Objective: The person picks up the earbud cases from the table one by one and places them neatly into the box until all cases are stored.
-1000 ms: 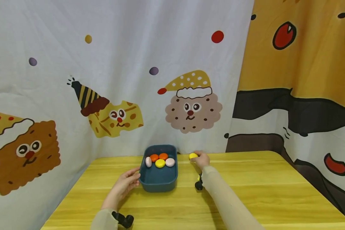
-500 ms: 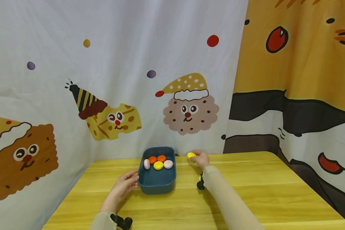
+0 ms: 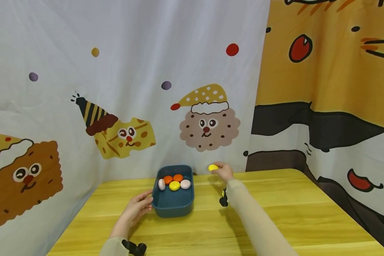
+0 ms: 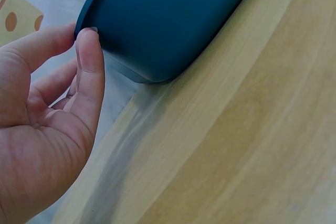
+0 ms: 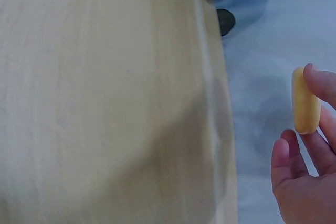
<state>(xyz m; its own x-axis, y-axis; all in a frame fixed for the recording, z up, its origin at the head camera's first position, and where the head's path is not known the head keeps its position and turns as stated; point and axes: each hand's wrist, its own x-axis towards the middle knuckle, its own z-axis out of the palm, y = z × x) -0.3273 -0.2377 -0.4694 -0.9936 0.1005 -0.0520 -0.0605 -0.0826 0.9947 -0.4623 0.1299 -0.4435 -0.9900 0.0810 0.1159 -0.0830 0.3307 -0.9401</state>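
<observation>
On the wooden table stands a dark blue plastic box (image 3: pixel 174 209), with several smooth, rounded, candy-like pieces in its far half. Two are orange (image 3: pixel 178 177), one is yellow (image 3: pixel 174 185), and two are pale pink (image 3: pixel 185 184). My left hand (image 3: pixel 136 209) holds the box's left rim with thumb and forefinger; in the left wrist view the thumb (image 4: pixel 90 51) lies against the outer wall. To the right of the box, my right hand (image 3: pixel 224 172) pinches another yellow rounded piece (image 5: pixel 305 100) above the far table edge. The wrist view shows it edge-on, thick and flattened.
The wooden tabletop (image 3: pixel 275 202) reaches back to a hanging white cloth (image 3: pixel 131 71) printed with cartoon biscuits and cheese. A second printed cloth (image 3: pixel 284 85) hangs on the right. Black cameras are strapped to both wrists.
My right hand has raised the yellow piece off the table near its far edge. The left hand keeps its place on the box. The head view has shifted slightly.
</observation>
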